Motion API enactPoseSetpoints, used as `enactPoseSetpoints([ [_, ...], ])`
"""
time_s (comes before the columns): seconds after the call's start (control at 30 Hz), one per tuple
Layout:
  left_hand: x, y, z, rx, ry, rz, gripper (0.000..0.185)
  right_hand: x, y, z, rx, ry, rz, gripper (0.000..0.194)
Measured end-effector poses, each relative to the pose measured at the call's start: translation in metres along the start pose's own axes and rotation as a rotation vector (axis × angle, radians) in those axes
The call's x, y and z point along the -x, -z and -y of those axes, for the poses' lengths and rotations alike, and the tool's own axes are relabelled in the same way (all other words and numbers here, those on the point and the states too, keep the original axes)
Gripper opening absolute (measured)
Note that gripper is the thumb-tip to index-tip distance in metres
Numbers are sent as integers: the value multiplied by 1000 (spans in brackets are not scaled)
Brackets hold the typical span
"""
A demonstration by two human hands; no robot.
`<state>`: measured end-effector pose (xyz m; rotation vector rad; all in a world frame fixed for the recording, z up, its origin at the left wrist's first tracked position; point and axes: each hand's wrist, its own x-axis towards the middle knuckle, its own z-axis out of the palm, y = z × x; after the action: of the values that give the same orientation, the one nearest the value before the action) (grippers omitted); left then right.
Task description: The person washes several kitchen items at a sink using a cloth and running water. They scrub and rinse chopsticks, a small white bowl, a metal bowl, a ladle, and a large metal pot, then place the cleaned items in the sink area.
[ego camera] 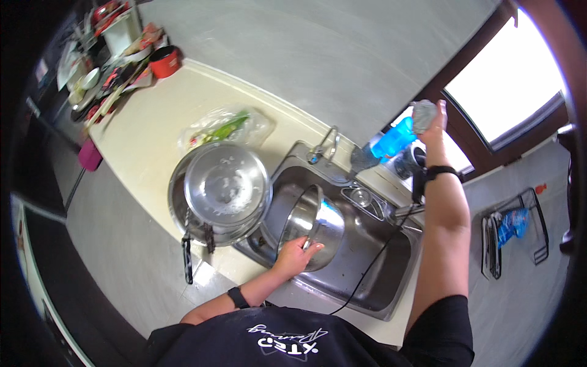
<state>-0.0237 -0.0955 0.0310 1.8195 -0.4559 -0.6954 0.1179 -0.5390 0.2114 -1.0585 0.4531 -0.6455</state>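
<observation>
My left hand [292, 259] grips the near rim of a stainless steel bowl [326, 234], which is tilted on its side over the metal sink [357, 275]. My right hand [433, 126] is raised at the window ledge and holds a greyish, crumpled-looking item [424, 115], perhaps a scouring pad or cloth. Just left of that hand is a bright blue plastic bottle or container [394, 140]. On the counter left of the sink, a metal basin [176, 197] has a smaller steel bowl [224, 183] with wet, whitish marks resting in it.
A faucet [316, 155] stands behind the sink. A plastic bag with green vegetables [229, 128] lies behind the basin. A black handle [187, 259] juts over the counter's front edge. A black cable [376, 259] crosses the sink. A red pot [165, 63] sits at the far left.
</observation>
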Motion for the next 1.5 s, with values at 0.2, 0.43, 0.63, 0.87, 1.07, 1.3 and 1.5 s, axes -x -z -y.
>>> enactPoseSetpoints([
  [0.2, 0, -8, -4, 2, 27, 8, 48, 29, -37, 60, -62, -62, 554, 40],
  [0.43, 1, 8, -17, -1, -145, -337, 46, 263, -56, -56, 938, 394, -137, 45],
  [0.63, 8, 21, -17, 54, -424, -127, 37, 357, -30, -164, 1451, 868, 279, 31],
  [0.87, 37, 34, -26, 1, -571, 9, 34, 354, -28, -130, 1139, 312, 1, 33],
  [1.07, 40, 44, -41, 275, -506, 100, 32, 397, -34, -131, 1398, 865, 404, 27],
  [1.3, 49, 45, -50, 242, -499, 163, 31, 372, -28, -90, 1026, 506, 152, 23],
  [1.5, 48, 45, -47, 239, -498, 154, 31, 419, -51, -110, 1195, 747, 376, 14],
])
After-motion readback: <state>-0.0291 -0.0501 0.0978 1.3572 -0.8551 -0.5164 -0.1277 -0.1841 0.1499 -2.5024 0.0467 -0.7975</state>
